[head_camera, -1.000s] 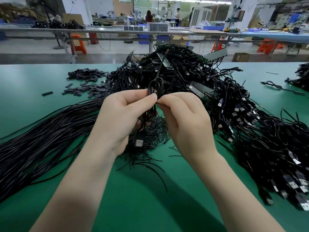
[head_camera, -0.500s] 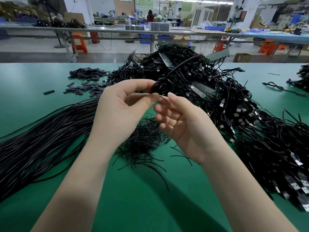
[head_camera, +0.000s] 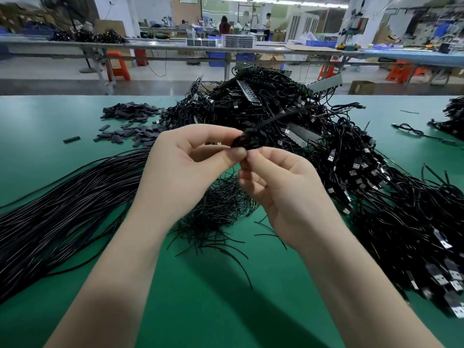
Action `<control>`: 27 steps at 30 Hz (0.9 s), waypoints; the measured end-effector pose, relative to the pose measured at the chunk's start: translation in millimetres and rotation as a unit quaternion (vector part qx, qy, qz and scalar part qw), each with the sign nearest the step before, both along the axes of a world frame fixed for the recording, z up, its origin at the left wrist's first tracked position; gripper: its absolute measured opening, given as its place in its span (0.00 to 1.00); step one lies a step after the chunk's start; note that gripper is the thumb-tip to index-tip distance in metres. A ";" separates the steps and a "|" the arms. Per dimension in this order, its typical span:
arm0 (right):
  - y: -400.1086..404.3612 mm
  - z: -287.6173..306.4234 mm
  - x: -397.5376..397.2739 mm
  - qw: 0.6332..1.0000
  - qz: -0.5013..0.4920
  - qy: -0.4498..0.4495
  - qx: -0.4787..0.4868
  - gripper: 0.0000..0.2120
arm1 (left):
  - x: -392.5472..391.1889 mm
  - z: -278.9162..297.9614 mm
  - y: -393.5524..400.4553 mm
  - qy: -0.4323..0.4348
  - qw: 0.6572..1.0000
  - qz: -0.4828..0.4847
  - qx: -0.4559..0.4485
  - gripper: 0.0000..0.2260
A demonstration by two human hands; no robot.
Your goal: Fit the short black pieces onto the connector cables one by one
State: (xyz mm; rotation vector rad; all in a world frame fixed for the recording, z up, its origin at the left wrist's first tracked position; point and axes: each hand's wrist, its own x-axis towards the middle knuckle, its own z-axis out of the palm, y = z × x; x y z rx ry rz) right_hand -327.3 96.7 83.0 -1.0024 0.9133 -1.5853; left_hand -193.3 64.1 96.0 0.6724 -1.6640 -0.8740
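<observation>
The left hand (head_camera: 180, 169) pinches a small coiled black cable (head_camera: 248, 141) between thumb and forefinger, so the left grip is closed on that coil, held up above the green tabletop (head_camera: 206, 297). One strand of the cable runs up and away from the pinch toward the far right, blurred along its length. The right hand (head_camera: 283, 197) sits just beside and below the pinch, its forefinger tip touching or nearly touching the left thumb and the underside of the coil; its other fingers are loosely curled and whether its grip has closed on anything cannot be told.

Directly beneath the two hands lies a scatter of short thin wire ends (head_camera: 221, 204) on the tabletop. Out to the left of the grip a thick bundle of long black cables (head_camera: 65, 209) fans across the surface. Beyond the grip and to its left, a loose heap of short black pieces (head_camera: 130, 121) lies flat, with one stray piece (head_camera: 72, 139) apart from it farther left. Behind and to the right of the grip rises a large tangled pile of connector cables (head_camera: 351, 172), many showing metal plug ends, spreading down the right side toward the near edge. Well to the far right a single cable (head_camera: 414, 131) lies alone
</observation>
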 end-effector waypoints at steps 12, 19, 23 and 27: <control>-13.8 -22.1 -13.6 0.687 -0.364 0.505 -0.374 0.04 | -11.0 -5.8 2.2 0.037 0.992 0.030 0.114 0.06; -12.4 -16.3 -20.2 0.656 -0.327 0.558 -0.390 0.04 | -10.9 -3.3 4.3 0.066 0.984 -0.014 0.164 0.08; -12.4 -14.3 -18.0 0.722 -0.302 0.504 -0.365 0.04 | -13.5 -3.4 5.6 0.087 0.978 -0.028 0.190 0.06; -9.1 -10.9 -14.7 0.835 -0.235 0.403 -0.291 0.03 | -14.9 -3.2 6.0 0.123 0.965 -0.029 0.232 0.08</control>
